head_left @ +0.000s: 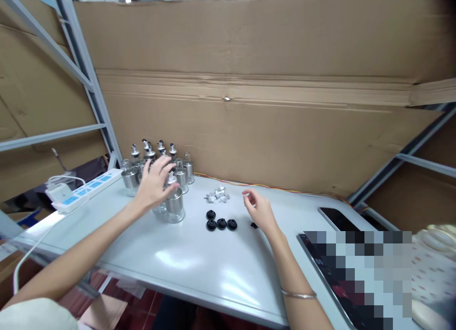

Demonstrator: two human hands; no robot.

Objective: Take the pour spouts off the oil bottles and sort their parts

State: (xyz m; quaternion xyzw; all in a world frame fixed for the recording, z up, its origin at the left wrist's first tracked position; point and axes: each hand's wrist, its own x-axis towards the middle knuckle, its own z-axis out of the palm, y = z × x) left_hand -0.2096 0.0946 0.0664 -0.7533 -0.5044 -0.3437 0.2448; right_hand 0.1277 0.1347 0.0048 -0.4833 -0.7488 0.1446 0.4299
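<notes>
My left hand [155,180] is open, its fingers spread, over a cluster of glass bottles with metal sleeves. A bottle [175,205] stands upright just below its thumb; whether they touch I cannot tell. Several bottles behind carry metal pour spouts with black tips [173,149], partly hidden by the hand. My right hand [259,208] hovers over the table with loosely curled fingers and nothing visible in them. Small black parts [254,225] lie beside its wrist. Left of it are several round black stoppers [221,223] and a small pile of clear and metallic pieces [217,195].
A white power strip [87,189] with a plugged-in charger lies at the table's left edge. On the right are a phone [338,218] and a dark tablet-like device [326,273], partly pixelated. A cardboard wall [249,140] closes the back, with thin wires along its base.
</notes>
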